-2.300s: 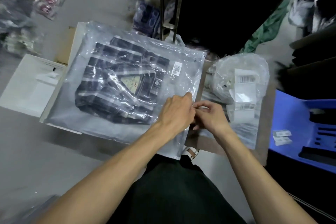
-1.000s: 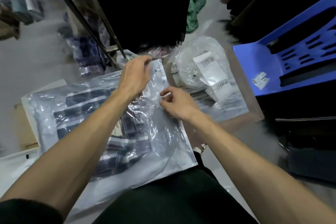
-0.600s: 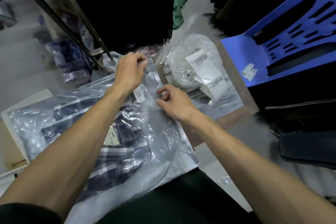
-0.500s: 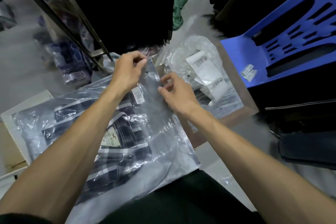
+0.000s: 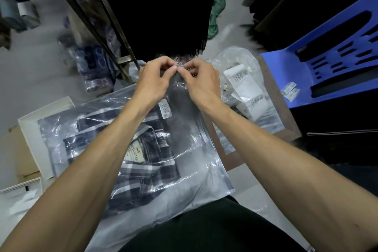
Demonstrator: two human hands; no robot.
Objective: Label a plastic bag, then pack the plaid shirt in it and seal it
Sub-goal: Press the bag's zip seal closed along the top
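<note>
The clear plastic bag (image 5: 196, 161) lies across my lap and a low surface, with the dark plaid shirt (image 5: 143, 161) folded inside it. A white barcode label (image 5: 164, 108) is stuck on the bag near its far end. My left hand (image 5: 155, 82) and my right hand (image 5: 201, 82) meet at the bag's far corner. Both pinch the bag's edge there, thumbs and forefingers almost touching. The edge itself is mostly hidden by my fingers.
A crumpled clear bag with a strip of white barcode labels (image 5: 243, 86) lies to the right. A blue plastic chair (image 5: 319, 71) stands further right. A metal rack leg (image 5: 106, 37) and hanging dark clothes are ahead. White cardboard boxes (image 5: 30, 129) sit at left.
Both hands have slid along the bag's open side toward its far corner and come together there. The right hand has risen to meet the left at the edge.
</note>
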